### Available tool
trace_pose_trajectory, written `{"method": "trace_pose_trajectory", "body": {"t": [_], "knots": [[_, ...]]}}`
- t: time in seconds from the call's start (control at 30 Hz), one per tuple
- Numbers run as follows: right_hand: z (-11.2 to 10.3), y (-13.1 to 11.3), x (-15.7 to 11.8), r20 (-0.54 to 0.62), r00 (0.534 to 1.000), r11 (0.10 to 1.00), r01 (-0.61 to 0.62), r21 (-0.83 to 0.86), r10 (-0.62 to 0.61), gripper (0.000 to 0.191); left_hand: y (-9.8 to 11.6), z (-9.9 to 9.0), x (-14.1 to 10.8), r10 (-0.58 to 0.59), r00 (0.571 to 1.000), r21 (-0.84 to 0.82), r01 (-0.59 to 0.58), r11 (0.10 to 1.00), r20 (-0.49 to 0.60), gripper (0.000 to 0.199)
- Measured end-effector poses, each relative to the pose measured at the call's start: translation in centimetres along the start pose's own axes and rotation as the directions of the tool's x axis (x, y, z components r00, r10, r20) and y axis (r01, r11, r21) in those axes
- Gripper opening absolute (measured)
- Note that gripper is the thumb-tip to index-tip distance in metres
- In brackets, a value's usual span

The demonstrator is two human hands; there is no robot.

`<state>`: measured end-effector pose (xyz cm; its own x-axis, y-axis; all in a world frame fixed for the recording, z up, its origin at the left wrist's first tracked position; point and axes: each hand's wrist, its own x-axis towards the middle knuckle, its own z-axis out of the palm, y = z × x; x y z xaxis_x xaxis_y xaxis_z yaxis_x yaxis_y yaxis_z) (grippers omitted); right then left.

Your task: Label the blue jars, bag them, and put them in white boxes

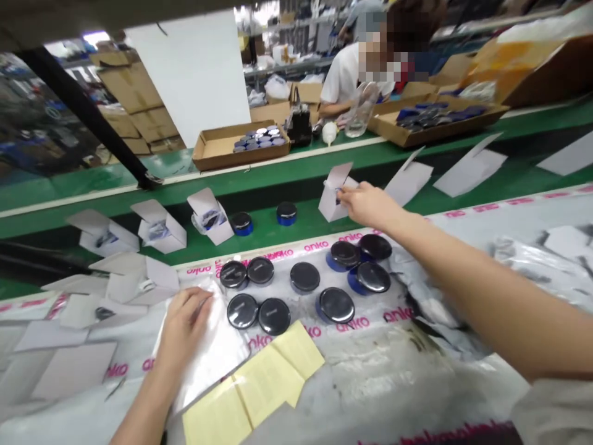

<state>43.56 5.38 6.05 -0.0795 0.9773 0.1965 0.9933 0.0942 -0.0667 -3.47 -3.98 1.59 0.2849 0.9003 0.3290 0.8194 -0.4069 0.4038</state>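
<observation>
My left hand (pixel 188 318) is closed, its fingers bent together at the upper part of a stack of white plastic bags (pixel 213 352). My right hand (pixel 370 204) reaches to an open white box (pixel 330 203) on the green belt. Its fingers are pinched at the box's mouth, around something dark blue that they mostly hide. Two round black-lidded jars with blue sides, one jar (pixel 286 213) apart and another jar (pixel 242 224) beside a filled box (pixel 213 217), stand on the belt. Several more such jars (pixel 304 277) sit on the printed plastic sheet before me.
Yellow paper sheets (pixel 264 377) lie in front of the jars. Several open white boxes (pixel 160 227) stand at left, others (pixel 410 179) at right. Across the belt are cardboard trays (pixel 217 159) of dark discs, a plastic jug (pixel 360 114) and a seated person (pixel 345 77).
</observation>
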Motion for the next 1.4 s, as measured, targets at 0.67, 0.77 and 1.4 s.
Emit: {"method": "trace_pose_trajectory", "body": {"t": [0.67,0.77,1.4], "knots": [[-6.3,-13.5,-14.1,-0.308,0.949,0.939,0.163,0.302,-0.066,0.028,9.8,0.5,-5.8,0.048,0.951,-0.204,0.017,0.979,0.307,0.013],[-4.5,-17.5,-19.3,-0.2,0.964,0.74,0.261,0.62,-0.172,0.014,9.2,0.0,-5.5,0.006,0.937,-0.325,0.116,0.939,0.35,0.011],[2.2,-24.5,-21.9,-0.158,0.983,0.651,0.177,0.738,-0.089,0.016,8.6,-0.2,-6.4,-0.069,0.889,-0.552,0.34,0.761,0.452,0.021]]}}
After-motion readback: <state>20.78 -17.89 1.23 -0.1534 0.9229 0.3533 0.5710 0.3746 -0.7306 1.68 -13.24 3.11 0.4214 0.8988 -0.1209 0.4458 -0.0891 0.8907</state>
